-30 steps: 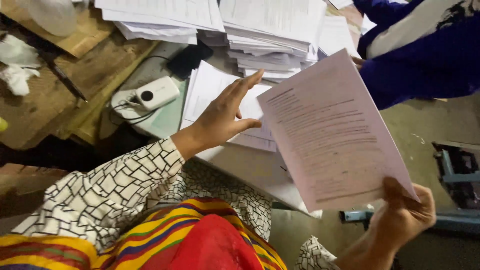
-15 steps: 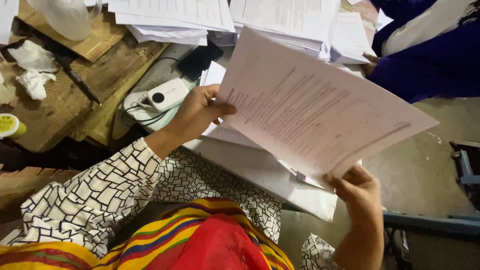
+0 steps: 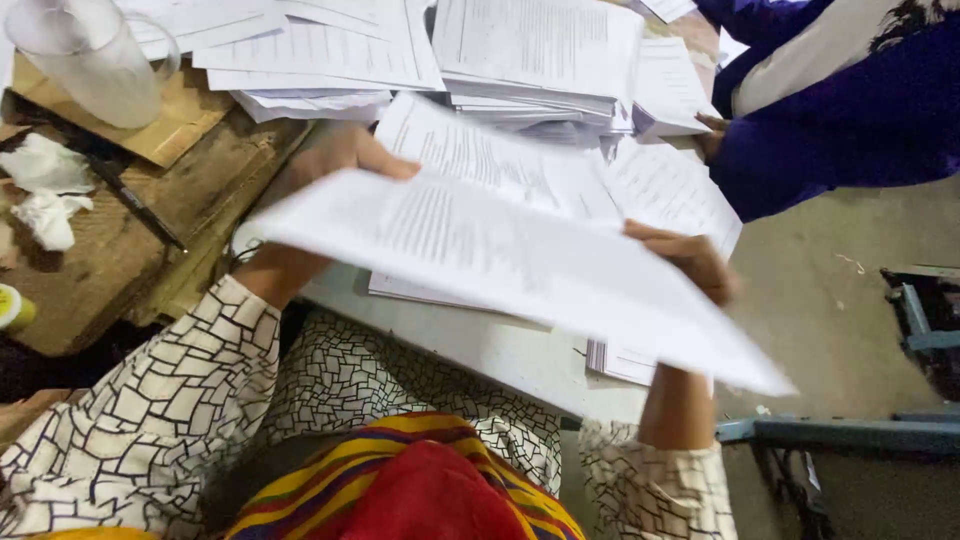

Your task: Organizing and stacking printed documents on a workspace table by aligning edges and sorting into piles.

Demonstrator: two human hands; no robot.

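— What are the fingers doing?

— Both hands grip one printed sheet (image 3: 500,265), held flat and a little tilted above the tabletop (image 3: 480,345). The left hand (image 3: 335,150) is at its far left corner, fingers (image 3: 385,160) curled round the edge. The right hand (image 3: 690,260) pinches its right side; most of those fingers are hidden under the paper.

— And beneath it?

— Loose printed pages (image 3: 520,170) lie spread on the tabletop, with taller paper stacks (image 3: 530,50) just beyond.

— Any containers?

— A clear plastic jug (image 3: 85,60) stands on cardboard (image 3: 150,130) at far left; I cannot tell what it contains. A crumpled tissue (image 3: 45,190) and a pen (image 3: 135,205) lie near it. Another person's blue sleeve (image 3: 830,130) reaches toward the stacks.
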